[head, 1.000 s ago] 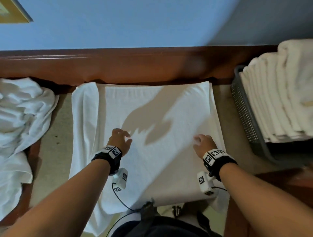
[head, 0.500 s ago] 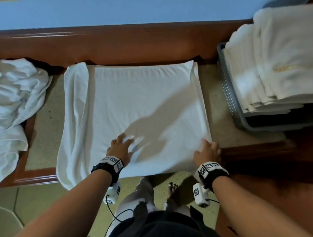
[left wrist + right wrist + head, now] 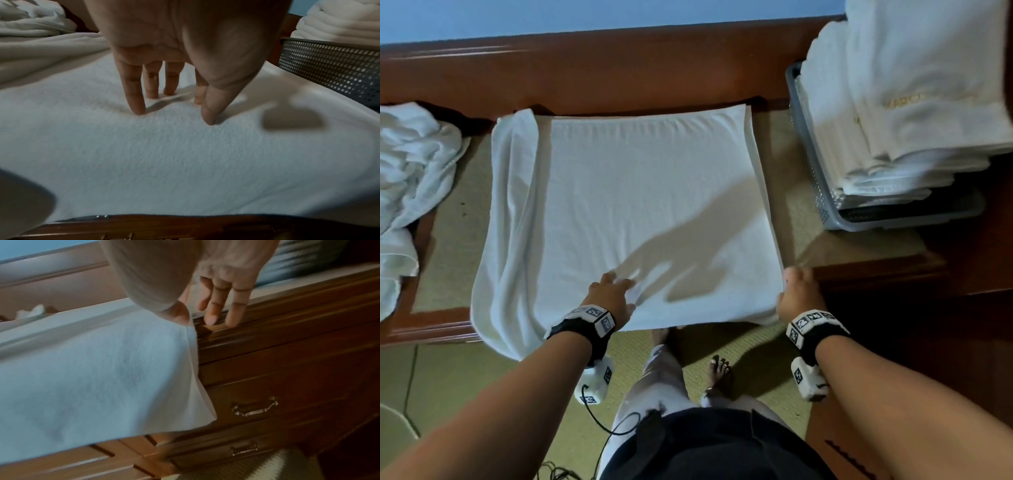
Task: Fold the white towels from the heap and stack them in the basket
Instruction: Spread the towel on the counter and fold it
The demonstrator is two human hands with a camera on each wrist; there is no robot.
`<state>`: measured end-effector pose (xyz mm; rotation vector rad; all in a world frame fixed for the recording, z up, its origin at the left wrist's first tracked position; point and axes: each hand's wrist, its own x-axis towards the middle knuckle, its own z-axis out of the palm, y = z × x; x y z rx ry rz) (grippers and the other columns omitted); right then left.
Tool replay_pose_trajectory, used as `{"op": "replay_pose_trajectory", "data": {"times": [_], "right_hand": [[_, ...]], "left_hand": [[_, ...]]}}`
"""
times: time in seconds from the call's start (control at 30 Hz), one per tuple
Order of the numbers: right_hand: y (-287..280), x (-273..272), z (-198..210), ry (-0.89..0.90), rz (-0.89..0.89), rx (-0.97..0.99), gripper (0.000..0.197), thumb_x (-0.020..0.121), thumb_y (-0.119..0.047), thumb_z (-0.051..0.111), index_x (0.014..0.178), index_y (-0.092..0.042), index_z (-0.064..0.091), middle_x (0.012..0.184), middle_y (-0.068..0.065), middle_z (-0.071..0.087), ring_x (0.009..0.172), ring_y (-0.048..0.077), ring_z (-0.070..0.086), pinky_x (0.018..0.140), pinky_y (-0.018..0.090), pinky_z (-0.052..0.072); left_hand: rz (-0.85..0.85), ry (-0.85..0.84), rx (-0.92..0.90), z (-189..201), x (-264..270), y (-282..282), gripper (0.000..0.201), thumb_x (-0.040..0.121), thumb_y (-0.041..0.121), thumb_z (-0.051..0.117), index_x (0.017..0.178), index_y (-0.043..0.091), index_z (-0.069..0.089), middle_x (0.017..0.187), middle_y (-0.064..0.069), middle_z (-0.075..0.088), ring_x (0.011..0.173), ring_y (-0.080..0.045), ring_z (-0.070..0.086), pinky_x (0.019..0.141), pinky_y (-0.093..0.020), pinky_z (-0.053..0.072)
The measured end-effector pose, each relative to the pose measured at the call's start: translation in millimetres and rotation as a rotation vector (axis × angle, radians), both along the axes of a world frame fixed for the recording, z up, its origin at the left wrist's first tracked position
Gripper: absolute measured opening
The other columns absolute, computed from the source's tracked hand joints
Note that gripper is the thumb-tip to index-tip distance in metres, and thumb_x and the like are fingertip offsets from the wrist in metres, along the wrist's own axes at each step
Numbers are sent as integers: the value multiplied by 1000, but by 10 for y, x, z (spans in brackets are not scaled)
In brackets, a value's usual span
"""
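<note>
Left hand (image 3: 610, 295) flat-fingered on towel (image 3: 640, 212); right hand (image 3: 798, 294) pinching its corner — stacked towels' (image 3: 914, 102) gold lettering "MARCO", rest blurred.

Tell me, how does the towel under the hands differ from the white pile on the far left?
The towel lies flat and smooth in neat layers; the pile is crumpled and bunched. The towel sits mid-surface with its near edge hanging over the front; the pile lies at the left end. The left hand presses fingertips on the towel and the right hand pinches its near right corner; nothing touches the pile. Both are white cloth.
</note>
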<state>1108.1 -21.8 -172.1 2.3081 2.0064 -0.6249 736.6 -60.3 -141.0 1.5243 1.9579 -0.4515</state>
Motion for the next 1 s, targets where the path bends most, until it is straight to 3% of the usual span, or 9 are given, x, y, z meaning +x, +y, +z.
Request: {"op": "replay_pose_trajectory", "data": {"times": [0.07,0.13,0.3,0.5,0.57,0.63,0.77,0.87,1.0], "right_hand": [[-91,14,4,-26,190,20,47,83,-13,60,128,-21,51,128,12,42,107,35,50,81,44,52],[-148,53,-39,-79,171,10,52,83,-18,61,133,-28,48,125,10,41,104,35,51,78,43,53],[-53,146,-43,25,-336,-83,48,85,-20,59,130,-23,43,126,15,36,110,41,51,96,51,47],[92,204,128,-108,237,-40,60,90,-29,52,148,-27,35,151,5,33,138,30,32,106,47,37],[216,194,138,-146,213,-119,58,92,-34,48,148,-27,33,153,3,31,143,28,25,109,48,33],[413,142,157,-118,67,-146,52,93,-35,47,143,-22,42,152,4,32,142,28,26,110,47,33],[870,-6,169,78,-122,-225,51,93,-44,56,128,-7,56,157,8,23,133,30,44,111,39,36],[1011,-30,145,51,-135,-321,57,87,-48,67,124,-8,53,154,8,16,122,32,53,105,39,42],[1044,-46,39,25,-140,-322,55,87,-40,72,124,-8,48,148,7,15,129,35,46,106,42,43]], "left_hand": [[-19,-7,-18,17,124,68,57,96,36,58,148,39,37,161,-4,17,139,-36,31,111,-47,38],[-58,-16,-24,31,277,128,56,96,37,57,148,42,37,162,-2,15,140,-35,30,112,-46,37],[-154,28,-29,36,539,276,50,96,40,55,145,37,43,157,-6,22,134,-37,37,110,-45,39],[-188,57,-45,112,628,735,42,97,39,56,136,26,50,132,-11,47,114,-33,57,92,-40,49],[-165,33,-37,95,648,940,53,96,35,58,145,24,39,136,-13,50,117,-32,57,91,-39,48],[-147,40,-38,74,651,1143,68,95,35,59,154,30,26,148,-15,39,128,-36,49,99,-42,47],[-182,84,-141,6,621,1522,90,93,36,65,155,43,0,162,-12,-21,149,-47,-3,118,-51,20],[-203,41,-195,-98,566,1697,98,91,38,68,154,45,-7,159,-14,-29,143,-56,-10,120,-54,12],[-194,-17,-221,-153,481,1838,91,94,30,64,154,48,-2,159,-10,-31,141,-58,-14,116,-61,19]]}}
